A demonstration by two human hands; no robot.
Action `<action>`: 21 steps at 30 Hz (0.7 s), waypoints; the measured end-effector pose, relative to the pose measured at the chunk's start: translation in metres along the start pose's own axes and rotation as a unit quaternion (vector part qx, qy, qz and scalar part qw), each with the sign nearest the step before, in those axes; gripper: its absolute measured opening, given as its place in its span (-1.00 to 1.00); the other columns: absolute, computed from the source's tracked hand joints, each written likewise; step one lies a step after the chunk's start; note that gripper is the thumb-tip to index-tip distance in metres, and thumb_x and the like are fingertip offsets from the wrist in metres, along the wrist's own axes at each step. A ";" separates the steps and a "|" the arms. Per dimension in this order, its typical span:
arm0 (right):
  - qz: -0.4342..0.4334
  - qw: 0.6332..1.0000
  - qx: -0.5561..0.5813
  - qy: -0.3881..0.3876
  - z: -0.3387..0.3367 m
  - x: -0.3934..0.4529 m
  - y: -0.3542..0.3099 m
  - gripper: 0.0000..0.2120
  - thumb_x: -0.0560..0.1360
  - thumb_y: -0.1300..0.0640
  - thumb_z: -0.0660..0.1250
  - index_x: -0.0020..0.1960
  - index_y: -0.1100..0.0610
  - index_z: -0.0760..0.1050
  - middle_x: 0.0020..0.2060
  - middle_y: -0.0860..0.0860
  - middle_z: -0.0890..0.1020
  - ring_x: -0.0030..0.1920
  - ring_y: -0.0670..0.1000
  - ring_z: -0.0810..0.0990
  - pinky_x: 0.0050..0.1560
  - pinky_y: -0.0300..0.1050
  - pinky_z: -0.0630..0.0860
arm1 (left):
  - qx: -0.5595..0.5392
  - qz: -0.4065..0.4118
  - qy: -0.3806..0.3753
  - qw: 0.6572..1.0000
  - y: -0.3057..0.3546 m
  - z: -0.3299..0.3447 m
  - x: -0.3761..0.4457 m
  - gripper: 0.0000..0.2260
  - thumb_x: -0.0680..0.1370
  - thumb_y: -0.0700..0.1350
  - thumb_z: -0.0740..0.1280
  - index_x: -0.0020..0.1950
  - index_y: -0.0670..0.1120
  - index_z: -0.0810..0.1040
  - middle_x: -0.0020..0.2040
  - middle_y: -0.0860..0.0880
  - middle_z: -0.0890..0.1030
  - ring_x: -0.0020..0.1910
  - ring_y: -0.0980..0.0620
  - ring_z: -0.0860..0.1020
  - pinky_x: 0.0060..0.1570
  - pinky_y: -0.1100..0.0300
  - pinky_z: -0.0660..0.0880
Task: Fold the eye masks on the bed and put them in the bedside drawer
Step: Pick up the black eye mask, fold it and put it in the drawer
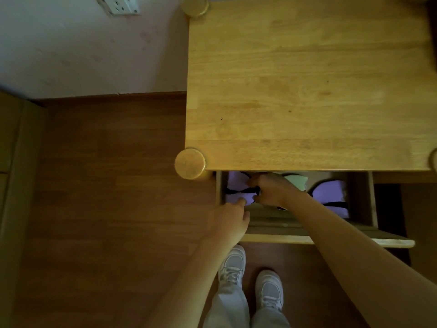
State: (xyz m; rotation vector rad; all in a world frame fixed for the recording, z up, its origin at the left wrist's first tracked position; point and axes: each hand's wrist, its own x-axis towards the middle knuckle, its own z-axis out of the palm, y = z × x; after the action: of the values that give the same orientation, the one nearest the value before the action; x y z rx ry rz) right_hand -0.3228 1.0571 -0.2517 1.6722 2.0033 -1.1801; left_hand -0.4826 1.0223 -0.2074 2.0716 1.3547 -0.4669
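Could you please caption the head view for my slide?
Both hands tuck a purple mask into the open drawer, right hand pinching its black strap, left hand touching it.

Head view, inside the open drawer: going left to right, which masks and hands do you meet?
Left purple mask with the left hand touching it → right hand pinching its black strap → green mask → right purple mask.
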 end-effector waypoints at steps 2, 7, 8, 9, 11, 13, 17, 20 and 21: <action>-0.011 1.000 0.021 -0.005 0.001 -0.001 -0.007 -0.65 0.50 0.10 0.32 0.26 0.15 0.51 0.22 0.14 0.57 0.19 0.17 0.53 0.17 0.08 0.49 | -0.025 -0.014 -0.006 1.000 -0.002 0.003 0.000 -0.71 0.64 0.02 0.09 0.29 -0.05 0.39 -0.03 -0.14 0.63 -0.06 -0.15 0.59 -0.29 0.14 0.33; 0.022 0.992 0.106 0.070 -0.003 -0.029 -0.015 -0.68 0.55 0.15 0.25 0.30 0.06 0.48 -0.10 -0.03 0.62 -0.17 -0.02 0.54 -0.23 -0.15 0.46 | -0.021 -0.019 0.026 0.999 -0.003 -0.013 -0.006 -0.75 0.62 0.04 0.12 0.23 -0.01 0.43 -0.02 -0.06 0.62 -0.03 -0.10 0.60 -0.24 0.11 0.44; 0.035 0.988 0.121 0.089 -0.007 -0.039 -0.016 -0.67 0.56 0.16 0.25 0.32 0.05 0.47 -0.24 -0.12 0.53 -0.32 -0.11 0.46 -0.36 -0.22 0.36 | -0.018 -0.016 0.036 0.999 -0.001 -0.022 -0.010 -0.75 0.61 0.05 0.13 0.24 0.01 0.43 -0.03 -0.04 0.62 -0.04 -0.09 0.60 -0.22 0.11 0.46; 0.044 0.985 0.134 0.102 -0.012 -0.049 -0.018 -0.67 0.56 0.16 0.24 0.32 0.04 0.46 -0.28 -0.16 0.49 -0.37 -0.14 0.42 -0.41 -0.25 0.31 | -0.017 -0.013 0.046 0.999 0.001 -0.030 -0.012 -0.74 0.61 0.06 0.14 0.25 0.03 0.42 -0.03 -0.02 0.62 -0.04 -0.07 0.60 -0.22 0.11 0.46; 0.041 0.980 0.152 0.124 -0.028 -0.077 -0.023 -0.68 0.56 0.13 0.25 0.31 0.00 0.47 -0.03 -0.10 0.61 -0.19 -0.09 0.57 -0.28 -0.22 0.45 | -0.026 -0.004 0.067 0.997 0.009 -0.052 -0.020 -0.73 0.60 0.07 0.16 0.28 0.07 0.43 0.01 0.04 0.62 0.00 -0.03 0.59 -0.21 0.13 0.47; 0.040 0.973 0.169 0.151 -0.049 -0.108 -0.029 -0.70 0.55 0.10 0.28 0.27 -0.01 0.49 0.20 -0.08 0.58 0.07 -0.05 0.59 -0.02 -0.15 0.53 | -0.029 0.013 0.086 0.996 0.022 -0.081 -0.030 -0.72 0.60 0.07 0.18 0.29 0.08 0.44 0.03 0.08 0.62 -0.02 0.02 0.59 -0.26 0.15 0.45; 0.022 0.955 0.207 0.211 -0.099 -0.181 -0.043 -0.77 0.53 0.12 0.31 0.18 0.01 0.54 0.12 -0.11 0.62 0.14 -0.10 0.57 0.12 -0.15 0.52 | -0.006 0.053 0.119 0.991 0.060 -0.147 -0.063 -0.70 0.61 0.05 0.19 0.33 0.06 0.42 0.02 0.12 0.60 -0.08 0.09 0.57 -0.37 0.19 0.43; 0.012 0.942 0.214 0.259 -0.147 -0.251 -0.057 -0.76 0.53 0.13 0.31 0.19 -0.01 0.54 0.04 -0.17 0.62 0.11 -0.17 0.56 0.14 -0.25 0.47 | 0.022 0.084 0.156 0.984 0.094 -0.208 -0.101 -0.68 0.60 0.08 0.20 0.35 0.08 0.41 0.11 0.17 0.57 0.06 0.13 0.54 -0.25 0.22 0.48; 0.009 0.939 0.210 0.272 -0.165 -0.279 -0.065 -0.74 0.52 0.13 0.32 0.20 -0.02 0.52 0.00 -0.20 0.62 0.09 -0.19 0.56 0.14 -0.25 0.47 | 0.034 0.095 0.171 0.980 0.107 -0.232 -0.118 -0.68 0.60 0.08 0.20 0.35 0.09 0.41 0.14 0.17 0.56 0.09 0.14 0.53 -0.20 0.21 0.50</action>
State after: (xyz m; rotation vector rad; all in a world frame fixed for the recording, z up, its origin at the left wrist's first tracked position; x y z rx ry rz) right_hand -0.2543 0.9854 0.0636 2.4460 2.1226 -1.3150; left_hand -0.4424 1.0624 0.0687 2.3893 1.3225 -0.0766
